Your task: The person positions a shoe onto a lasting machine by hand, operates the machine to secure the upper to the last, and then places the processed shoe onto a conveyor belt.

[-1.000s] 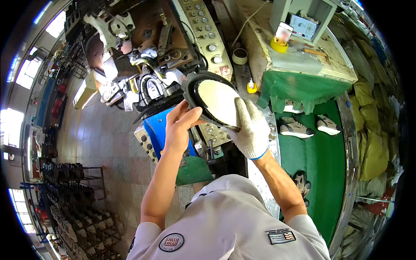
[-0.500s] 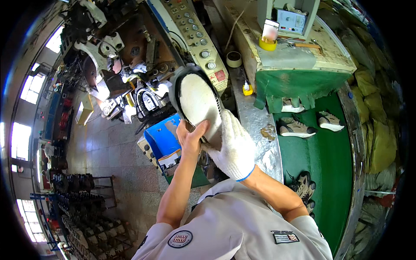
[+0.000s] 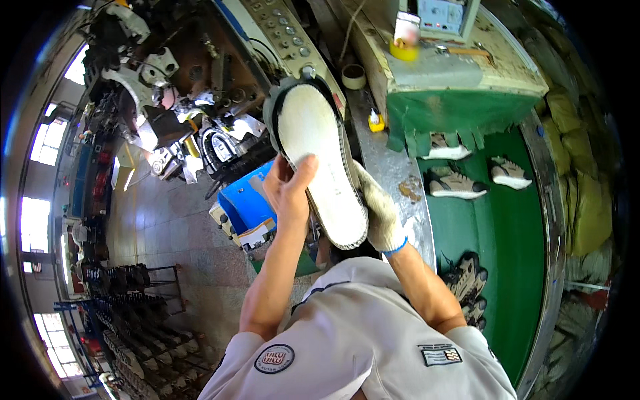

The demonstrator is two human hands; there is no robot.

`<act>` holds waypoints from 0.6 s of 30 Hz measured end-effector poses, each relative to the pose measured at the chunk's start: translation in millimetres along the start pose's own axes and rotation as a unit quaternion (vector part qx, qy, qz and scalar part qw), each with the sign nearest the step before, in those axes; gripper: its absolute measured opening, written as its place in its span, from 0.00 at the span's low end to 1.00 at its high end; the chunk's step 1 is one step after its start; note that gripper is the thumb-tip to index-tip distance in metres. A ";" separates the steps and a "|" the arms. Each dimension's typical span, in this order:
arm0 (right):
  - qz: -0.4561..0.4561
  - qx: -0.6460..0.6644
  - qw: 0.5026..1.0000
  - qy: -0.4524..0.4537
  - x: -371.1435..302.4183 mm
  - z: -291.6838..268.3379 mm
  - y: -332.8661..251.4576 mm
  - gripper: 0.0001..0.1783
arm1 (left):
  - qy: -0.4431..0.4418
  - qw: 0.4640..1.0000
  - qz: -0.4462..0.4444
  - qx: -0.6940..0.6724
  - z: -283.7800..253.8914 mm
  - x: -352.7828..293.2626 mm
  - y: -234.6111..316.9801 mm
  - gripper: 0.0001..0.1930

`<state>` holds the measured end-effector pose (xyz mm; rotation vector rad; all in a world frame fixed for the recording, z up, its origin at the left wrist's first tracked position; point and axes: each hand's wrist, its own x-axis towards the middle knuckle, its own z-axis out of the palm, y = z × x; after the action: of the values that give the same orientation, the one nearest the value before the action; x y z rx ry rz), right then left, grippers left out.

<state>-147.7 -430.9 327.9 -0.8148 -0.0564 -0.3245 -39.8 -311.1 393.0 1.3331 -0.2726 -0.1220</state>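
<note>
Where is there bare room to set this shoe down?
The green surface, bordered above by a row of shoes, left by the lower shoes, right by its worn rim; also the grey sheet before the hammer. Crowded: among metal parts left of the held shoe.

Shoe upper (image 3: 320, 167): held with its pale underside up, dark grey material around its far end.
Left hand (image 3: 291, 190): bare, at the shoe upper's left edge, thumb on the underside.
Right hand (image 3: 383, 212): in a whitish glove, against the shoe upper's right edge toward its near end.
Blue bin (image 3: 248, 203): left of the shoe upper.
Control panel (image 3: 283, 30): beyond the shoe upper.
Sneakers (image 3: 457, 185): right of the shoe upper, on a green surface (image 3: 507, 267).
</note>
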 end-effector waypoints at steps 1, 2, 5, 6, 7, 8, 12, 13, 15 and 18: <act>0.005 -0.006 0.999 0.031 0.5 -1.3 1.0 0.46 | -0.006 1.000 -0.002 -0.003 4.8 1.7 3.8 0.25; 0.010 0.002 0.999 0.053 0.2 -0.3 2.0 0.45 | -0.012 1.000 -0.004 -0.006 8.3 2.0 4.0 0.25; 0.016 0.053 0.994 0.099 5.4 1.6 3.0 0.41 | -0.008 1.000 0.003 0.001 15.8 5.1 -3.3 0.24; 0.008 0.042 0.994 0.103 6.3 2.2 3.0 0.40 | 0.000 1.000 0.000 -0.005 17.0 6.9 -5.3 0.24; 0.000 0.031 0.994 0.107 6.7 3.0 2.3 0.39 | -0.007 1.000 0.008 -0.010 16.7 12.0 -11.2 0.24; -0.007 0.019 0.994 0.111 6.0 5.2 1.4 0.37 | -0.016 1.000 -0.007 -0.020 11.5 14.9 -19.3 0.25; -0.013 0.083 0.988 0.128 6.7 1.9 6.7 0.34 | -0.034 0.996 -0.026 -0.075 14.6 15.3 -26.5 0.27; -0.009 0.102 0.987 0.122 7.4 0.6 6.3 0.35 | -0.039 0.996 -0.020 -0.075 12.8 16.1 -30.6 0.27; 0.000 0.139 0.984 0.111 7.9 0.0 3.4 0.36 | -0.045 0.997 -0.007 -0.061 12.9 15.1 -31.8 0.25; 0.017 0.206 0.969 0.136 5.2 -0.1 1.1 0.33 | -0.055 0.997 0.020 -0.043 16.4 14.7 -33.6 0.24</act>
<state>-142.4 -431.6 328.0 -0.3529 0.1445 -0.3742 -27.7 -338.0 365.6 1.2366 -0.3831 -0.1726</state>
